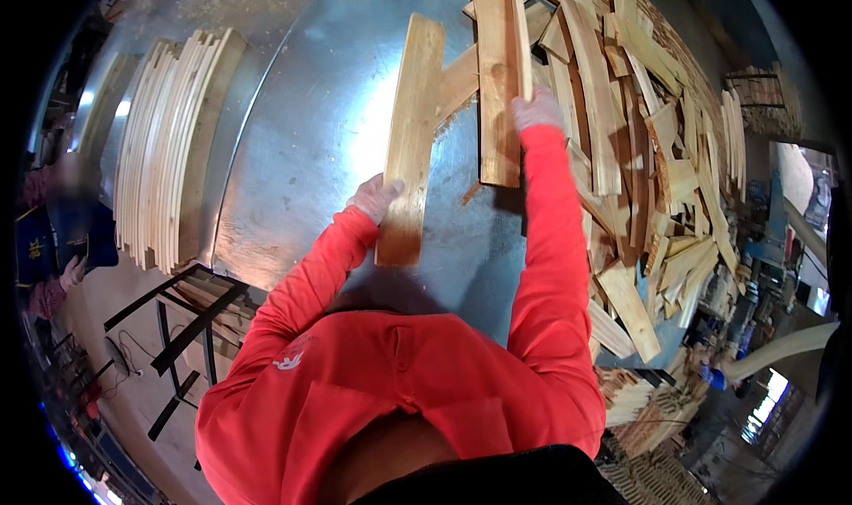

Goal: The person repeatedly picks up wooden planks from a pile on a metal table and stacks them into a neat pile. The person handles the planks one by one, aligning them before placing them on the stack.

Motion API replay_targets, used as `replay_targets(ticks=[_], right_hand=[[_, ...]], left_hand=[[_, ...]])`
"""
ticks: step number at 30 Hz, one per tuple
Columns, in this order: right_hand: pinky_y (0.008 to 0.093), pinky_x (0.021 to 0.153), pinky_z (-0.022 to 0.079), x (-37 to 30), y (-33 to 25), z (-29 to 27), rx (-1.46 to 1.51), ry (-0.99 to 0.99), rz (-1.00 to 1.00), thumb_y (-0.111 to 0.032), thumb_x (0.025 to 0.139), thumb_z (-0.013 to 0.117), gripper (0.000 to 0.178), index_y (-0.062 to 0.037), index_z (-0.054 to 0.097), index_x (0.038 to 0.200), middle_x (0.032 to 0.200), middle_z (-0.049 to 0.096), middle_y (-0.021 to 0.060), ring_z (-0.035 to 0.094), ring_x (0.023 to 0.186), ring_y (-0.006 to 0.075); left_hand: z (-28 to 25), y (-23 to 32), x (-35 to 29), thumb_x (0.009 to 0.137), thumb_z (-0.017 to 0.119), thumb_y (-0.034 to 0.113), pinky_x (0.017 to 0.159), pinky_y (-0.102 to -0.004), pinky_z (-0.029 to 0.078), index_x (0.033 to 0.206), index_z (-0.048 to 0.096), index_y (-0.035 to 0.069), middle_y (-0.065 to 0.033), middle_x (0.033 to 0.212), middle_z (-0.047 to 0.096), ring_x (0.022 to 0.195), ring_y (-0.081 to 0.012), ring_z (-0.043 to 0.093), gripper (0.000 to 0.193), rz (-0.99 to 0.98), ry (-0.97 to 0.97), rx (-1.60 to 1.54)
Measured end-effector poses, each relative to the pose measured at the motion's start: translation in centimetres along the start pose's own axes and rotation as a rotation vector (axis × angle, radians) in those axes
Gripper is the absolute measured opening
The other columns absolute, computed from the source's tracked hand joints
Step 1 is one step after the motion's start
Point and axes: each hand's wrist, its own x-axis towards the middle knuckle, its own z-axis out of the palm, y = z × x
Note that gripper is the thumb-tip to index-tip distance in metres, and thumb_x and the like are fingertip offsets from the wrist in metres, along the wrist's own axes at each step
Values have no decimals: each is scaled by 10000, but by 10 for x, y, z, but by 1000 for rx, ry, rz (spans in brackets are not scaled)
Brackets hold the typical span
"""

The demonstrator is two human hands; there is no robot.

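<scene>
My left hand (376, 198), in a pale glove, grips the left edge of a flat wooden board (415, 123), thumb on its top face. This board lies lengthwise away from me on the metal tabletop (306, 132). My right hand (538, 110), gloved too, is closed round the near end of a narrow wooden strip (521, 35) that stands on edge. Just left of that strip lies a wider, darker board (499, 114). Another board (459, 86) slants out between the two, partly covered.
A jumbled heap of wood offcuts (612, 132) covers the table's right side. At left stands a neat row of boards (169, 150), beside a black metal frame (182, 336). Another person (67, 239) in dark clothing is at the far left.
</scene>
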Motion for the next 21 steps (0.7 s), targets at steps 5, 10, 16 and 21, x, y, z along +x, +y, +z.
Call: replay_targets(ticks=[5, 10, 16, 21], right_hand=[[479, 822, 526, -197, -83, 7, -160, -461, -53, -524, 863, 505, 568, -57, 526, 1186, 1003, 629, 196, 633, 947, 384], [473, 1054, 368, -187, -30, 49, -292, 50, -278, -520, 862, 562, 776, -59, 337, 1444, 1365, 462, 258, 488, 1236, 376], [469, 1090, 335, -98, 7, 68, -196, -91, 233, -428, 682, 789, 1032, -74, 226, 1472, 1453, 320, 284, 369, 1334, 409], [440, 1053, 403, -117, 10, 46, 388, -403, 259, -320, 649, 835, 1131, -84, 157, 1523, 1436, 334, 321, 448, 1277, 403]], left_hand=[[4, -7, 28, 981, 485, 427, 930, -356, 484, 1320, 489, -1, -108, 1160, 628, 1018, -193, 611, 546, 123, -111, -170], [-5, 3, 32, 914, 619, 314, 960, -356, 476, 1335, 477, -3, -121, 1199, 619, 1064, -200, 608, 545, 40, -188, -68], [-9, 18, 21, 853, 681, 226, 955, -339, 455, 1302, 521, -29, -118, 1154, 648, 1068, -200, 601, 540, 34, -16, 41], [-7, 37, 10, 856, 689, 347, 967, -328, 442, 1304, 520, -29, -113, 1163, 639, 1076, -199, 587, 608, -22, 24, 76]])
